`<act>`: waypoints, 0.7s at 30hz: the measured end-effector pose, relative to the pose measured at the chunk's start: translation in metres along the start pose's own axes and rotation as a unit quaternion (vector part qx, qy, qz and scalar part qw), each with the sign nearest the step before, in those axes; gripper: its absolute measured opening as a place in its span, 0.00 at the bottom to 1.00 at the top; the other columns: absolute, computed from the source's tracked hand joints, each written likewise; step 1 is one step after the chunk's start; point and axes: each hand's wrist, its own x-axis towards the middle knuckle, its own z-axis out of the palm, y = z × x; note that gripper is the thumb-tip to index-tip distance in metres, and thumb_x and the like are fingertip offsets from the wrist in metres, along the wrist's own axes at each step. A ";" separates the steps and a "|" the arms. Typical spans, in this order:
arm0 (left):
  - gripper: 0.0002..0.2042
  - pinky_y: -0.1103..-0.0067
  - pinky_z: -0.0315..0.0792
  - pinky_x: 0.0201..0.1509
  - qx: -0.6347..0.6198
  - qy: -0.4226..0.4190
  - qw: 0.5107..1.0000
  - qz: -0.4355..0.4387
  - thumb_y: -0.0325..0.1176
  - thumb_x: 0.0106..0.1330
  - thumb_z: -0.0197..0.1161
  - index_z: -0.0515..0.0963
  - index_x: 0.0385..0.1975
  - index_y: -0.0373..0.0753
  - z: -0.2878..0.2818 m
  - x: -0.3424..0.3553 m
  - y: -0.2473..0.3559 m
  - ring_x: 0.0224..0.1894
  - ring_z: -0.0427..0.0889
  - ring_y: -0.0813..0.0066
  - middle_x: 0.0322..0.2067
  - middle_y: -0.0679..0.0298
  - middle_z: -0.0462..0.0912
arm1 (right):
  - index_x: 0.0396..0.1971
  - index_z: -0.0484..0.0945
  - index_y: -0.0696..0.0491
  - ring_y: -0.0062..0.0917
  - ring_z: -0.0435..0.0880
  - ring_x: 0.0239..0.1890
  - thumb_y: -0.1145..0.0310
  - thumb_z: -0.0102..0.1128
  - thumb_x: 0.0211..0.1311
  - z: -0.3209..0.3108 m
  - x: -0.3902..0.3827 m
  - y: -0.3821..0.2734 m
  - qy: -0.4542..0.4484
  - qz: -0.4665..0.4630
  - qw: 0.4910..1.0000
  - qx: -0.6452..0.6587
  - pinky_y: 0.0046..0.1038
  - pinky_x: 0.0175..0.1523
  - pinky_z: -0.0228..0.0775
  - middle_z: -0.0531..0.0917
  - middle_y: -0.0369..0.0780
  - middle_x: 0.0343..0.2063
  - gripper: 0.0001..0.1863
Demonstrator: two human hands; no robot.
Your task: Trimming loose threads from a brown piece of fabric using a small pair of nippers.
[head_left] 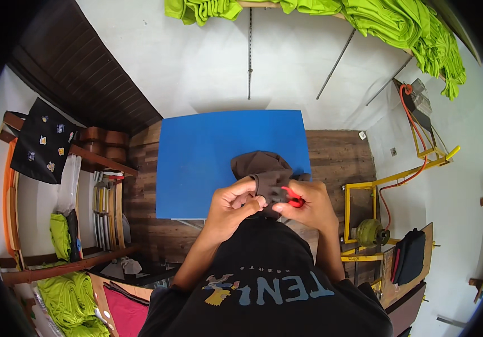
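Observation:
A dark brown cloth garment lies bunched over the near edge of the blue table, close to my body. My left hand is closed, pinching the garment's edge between thumb and fingers. Across from it, my right hand is closed around small red snips, their red handle showing between thumb and forefinger. The tips of the snips are too small to make out. My right fingers are right beside the cloth held by the left hand.
Lime green cloth is piled on a high shelf beyond the table. A yellow metal frame with a green gas cylinder stands to the right. Shelving on the left holds more green cloth; a black bag hangs above.

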 end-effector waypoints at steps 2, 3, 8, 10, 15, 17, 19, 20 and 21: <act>0.13 0.84 0.69 0.40 -0.011 -0.014 1.000 -0.001 0.19 0.64 0.58 0.76 0.49 0.28 0.004 0.000 0.008 0.36 0.73 0.83 0.35 0.66 0.76 | 0.26 0.76 0.57 0.23 0.73 0.16 0.58 0.76 0.46 -0.003 -0.005 -0.001 0.054 0.081 0.995 0.010 0.25 0.23 0.63 0.74 0.41 0.14 0.20; 0.13 0.84 0.69 0.40 -0.010 -0.017 1.000 0.008 0.19 0.64 0.58 0.76 0.49 0.28 0.005 -0.002 0.010 0.36 0.73 0.83 0.35 0.66 0.76 | 0.26 0.76 0.57 0.23 0.73 0.16 0.58 0.76 0.46 -0.004 -0.006 -0.006 0.057 0.073 0.996 0.006 0.25 0.23 0.63 0.74 0.41 0.14 0.20; 0.19 0.85 0.69 0.42 -0.064 0.000 0.997 -0.033 0.20 0.63 0.59 0.71 0.55 0.32 0.014 -0.024 0.026 0.37 0.75 0.85 0.36 0.69 0.77 | 0.45 0.75 0.53 0.14 0.76 0.26 0.60 0.79 0.42 -0.002 -0.006 -0.056 0.056 0.113 0.988 0.088 0.22 0.32 0.72 0.80 0.36 0.24 0.29; 0.21 0.83 0.71 0.46 -0.087 0.034 0.995 -0.030 0.20 0.63 0.59 0.67 0.56 0.33 0.013 -0.036 0.017 0.42 0.78 0.82 0.40 0.66 0.79 | 0.45 0.75 0.53 0.25 0.80 0.28 0.59 0.77 0.44 0.005 -0.007 -0.074 -0.018 0.098 0.993 0.057 0.25 0.35 0.73 0.81 0.42 0.29 0.28; 0.23 0.83 0.70 0.48 -0.066 0.019 0.997 -0.035 0.18 0.62 0.58 0.65 0.58 0.33 0.012 -0.066 0.032 0.45 0.77 0.80 0.42 0.62 0.79 | 0.38 0.77 0.58 0.32 0.79 0.30 0.78 0.69 0.49 0.015 -0.015 -0.105 0.038 0.055 0.996 0.059 0.26 0.35 0.70 0.77 0.42 0.30 0.15; 0.24 0.83 0.70 0.47 0.000 0.012 1.000 0.012 0.17 0.61 0.56 0.65 0.59 0.33 0.002 -0.074 0.033 0.45 0.77 0.80 0.42 0.62 0.79 | 0.36 0.76 0.59 0.31 0.78 0.30 0.77 0.69 0.50 0.022 -0.015 -0.113 0.054 0.059 0.995 0.057 0.25 0.34 0.69 0.76 0.42 0.30 0.13; 0.28 0.82 0.71 0.46 0.220 0.002 0.970 0.104 0.15 0.56 0.54 0.64 0.61 0.36 -0.006 -0.079 0.047 0.45 0.77 0.75 0.45 0.58 0.76 | 0.34 0.75 0.59 0.26 0.74 0.27 0.77 0.66 0.53 0.032 -0.016 -0.119 0.069 0.070 0.992 0.076 0.24 0.33 0.65 0.74 0.40 0.27 0.10; 0.30 0.80 0.72 0.47 0.310 0.032 0.943 0.116 0.17 0.55 0.56 0.63 0.62 0.37 -0.005 -0.079 0.059 0.46 0.77 0.71 0.47 0.56 0.73 | 0.33 0.75 0.59 0.23 0.72 0.26 0.77 0.65 0.53 0.036 -0.014 -0.122 0.078 0.085 0.990 0.086 0.22 0.33 0.64 0.73 0.39 0.26 0.09; 0.32 0.77 0.72 0.48 0.396 0.062 0.907 0.126 0.18 0.54 0.58 0.62 0.62 0.38 -0.004 -0.078 0.070 0.47 0.76 0.67 0.50 0.54 0.70 | 0.32 0.76 0.59 0.22 0.71 0.26 0.78 0.65 0.52 0.041 -0.012 -0.130 0.102 0.099 0.985 0.094 0.22 0.32 0.63 0.72 0.38 0.24 0.08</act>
